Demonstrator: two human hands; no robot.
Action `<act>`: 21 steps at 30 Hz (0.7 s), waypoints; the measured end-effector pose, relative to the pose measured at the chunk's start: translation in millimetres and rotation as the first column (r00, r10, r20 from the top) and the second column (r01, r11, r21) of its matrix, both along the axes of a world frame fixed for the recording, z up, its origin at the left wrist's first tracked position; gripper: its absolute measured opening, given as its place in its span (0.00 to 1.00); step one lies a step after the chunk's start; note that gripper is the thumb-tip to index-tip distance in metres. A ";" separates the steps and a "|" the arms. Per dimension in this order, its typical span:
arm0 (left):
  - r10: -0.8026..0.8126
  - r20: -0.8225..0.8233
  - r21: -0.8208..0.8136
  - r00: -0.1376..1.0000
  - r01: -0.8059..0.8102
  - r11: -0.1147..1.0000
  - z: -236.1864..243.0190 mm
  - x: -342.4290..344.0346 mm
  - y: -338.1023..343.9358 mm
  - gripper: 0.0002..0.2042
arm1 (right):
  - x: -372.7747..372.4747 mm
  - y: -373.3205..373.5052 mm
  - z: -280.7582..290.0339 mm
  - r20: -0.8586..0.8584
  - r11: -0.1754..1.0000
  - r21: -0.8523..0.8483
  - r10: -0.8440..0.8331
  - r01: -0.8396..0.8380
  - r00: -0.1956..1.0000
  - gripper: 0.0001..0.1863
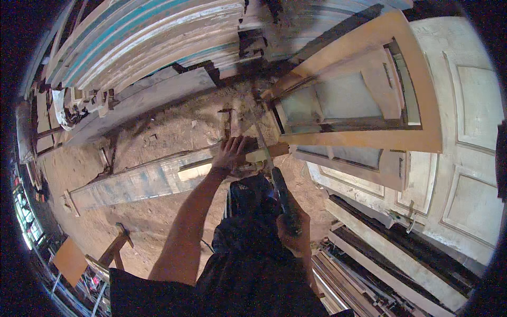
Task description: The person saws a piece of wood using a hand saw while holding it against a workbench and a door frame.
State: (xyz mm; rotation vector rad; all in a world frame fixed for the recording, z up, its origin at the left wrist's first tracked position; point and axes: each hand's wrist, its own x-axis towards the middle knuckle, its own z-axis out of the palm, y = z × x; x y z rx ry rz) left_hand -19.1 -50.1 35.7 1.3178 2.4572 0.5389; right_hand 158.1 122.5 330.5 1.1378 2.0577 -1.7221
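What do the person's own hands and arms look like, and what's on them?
The left hand and right hand are bare, with no gloves. The left forearm is also uncovered, with no watch visible, below a plain dark sleeve. Less of the right forearm shows.

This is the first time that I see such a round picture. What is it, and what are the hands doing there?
There is no machine: a person works with two bare hands. One head-worn fisheye camera looks down, so straight edges bend. The right hand holds a handsaw, its blade pointing away from the body. The left hand rests on wood beside the blade, near the right end of a long plank. Toward the right are an orange-brown wooden frame and a pale panelled door.
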 end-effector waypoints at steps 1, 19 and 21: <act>0.003 -0.009 -0.041 1.000 -0.003 0.999 -4.7 -0.2 -0.8 0.58 | -4.6 -2.5 4.4 -0.009 1.000 -0.010 -0.009 0.009 1.000 0.34; 0.027 0.046 -0.186 0.999 -0.018 0.982 40.3 -5.5 22.6 0.51 | 16.2 -21.5 67.4 0.021 0.980 0.198 -0.010 0.006 1.000 0.30; 0.006 -0.045 -0.162 0.999 -0.013 0.987 29.9 1.2 19.4 0.50 | 26.3 -8.5 40.7 -0.041 0.993 0.119 -0.002 0.007 0.999 0.31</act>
